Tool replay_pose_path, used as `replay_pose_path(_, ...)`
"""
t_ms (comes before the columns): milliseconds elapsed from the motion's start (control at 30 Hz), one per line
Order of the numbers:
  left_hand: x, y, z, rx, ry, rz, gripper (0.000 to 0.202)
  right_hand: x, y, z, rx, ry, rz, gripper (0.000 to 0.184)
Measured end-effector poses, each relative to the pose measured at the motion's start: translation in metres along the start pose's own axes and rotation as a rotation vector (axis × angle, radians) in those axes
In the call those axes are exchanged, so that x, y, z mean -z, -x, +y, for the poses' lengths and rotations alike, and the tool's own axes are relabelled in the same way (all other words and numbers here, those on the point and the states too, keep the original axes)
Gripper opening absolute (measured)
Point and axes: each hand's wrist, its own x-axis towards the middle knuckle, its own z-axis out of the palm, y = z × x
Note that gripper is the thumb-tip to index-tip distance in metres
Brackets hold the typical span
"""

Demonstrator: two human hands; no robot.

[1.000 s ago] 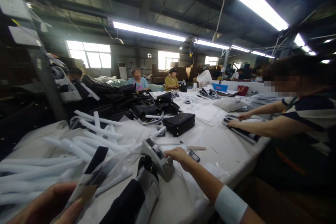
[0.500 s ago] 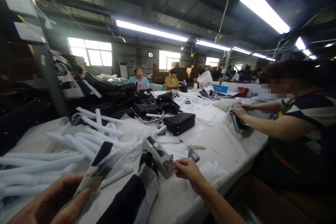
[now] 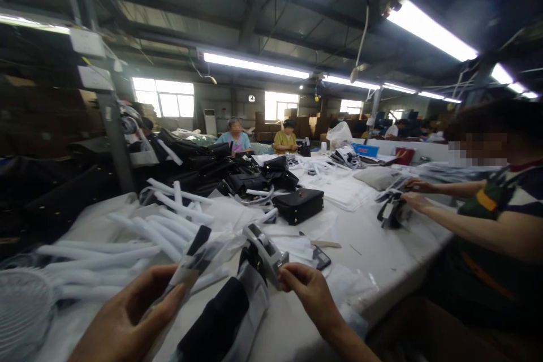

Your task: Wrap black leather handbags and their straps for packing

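My left hand [image 3: 127,317] is at the bottom left, fingers curled around a black strap in a clear plastic sleeve [image 3: 190,263] that sticks up and to the right. My right hand [image 3: 307,291] is closed in a pinch at the front of a grey tape dispenser [image 3: 265,251]; whether a piece of tape is between its fingers I cannot make out. A black folded item in a plastic bag [image 3: 224,317] lies on the white table [image 3: 382,254] between my hands.
Several white wrapped rolls [image 3: 139,237] lie at the left, with a white fan guard [image 3: 21,311] near them. A black handbag [image 3: 303,205] and a heap of black bags [image 3: 203,167] sit further back. A person at the right handles a dark item [image 3: 392,209]. Two people sit at the far end.
My right hand came off the top of the tape dispenser and drew back to its front end, now pinched. The camera tilted and shifted. The person at the right lifted a dark item.
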Motion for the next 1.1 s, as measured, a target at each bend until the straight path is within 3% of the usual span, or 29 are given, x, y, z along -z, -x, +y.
replay_pose_path(67, 0.001, 0.003, 0.008, -0.021, 0.034, -0.073, 0.044, -0.023, 0.018, -0.034, 0.094, -0.024, -0.111, 0.033)
replay_pose_path(167, -0.002, 0.008, 0.015, -0.104, 0.033, -0.087, 0.035, -0.055, 0.039, -0.077, 0.182, -0.131, -0.263, 0.028)
replay_pose_path(300, -0.006, 0.015, 0.018, -0.174, 0.018, -0.106, 0.027, -0.088, 0.047, -0.102, 0.243, -0.188, -0.375, 0.03)
replay_pose_path(467, -0.009, 0.022, 0.017, -0.214, 0.003, -0.092, 0.023, -0.11, 0.037, -0.098, 0.165, -0.153, -0.319, 0.035)
replay_pose_path(633, -0.008, 0.026, 0.013, -0.26, -0.019, -0.019, 0.022, -0.113, 0.035, -0.102, 0.131, 0.029, -0.238, 0.04)
replay_pose_path(867, 0.0, 0.023, 0.014, -0.217, -0.003, -0.186, 0.023, -0.106, 0.034, -0.093, 0.028, -0.049, -0.302, 0.04)
replay_pose_path(967, 0.002, 0.019, 0.016, -0.172, 0.078, -0.254, 0.022, -0.105, 0.034, -0.083, 0.092, -0.092, -0.361, 0.03)
replay_pose_path(1100, 0.001, 0.016, 0.018, -0.141, 0.146, -0.315, 0.026, -0.107, 0.035, -0.076, 0.176, -0.032, -0.336, 0.02)
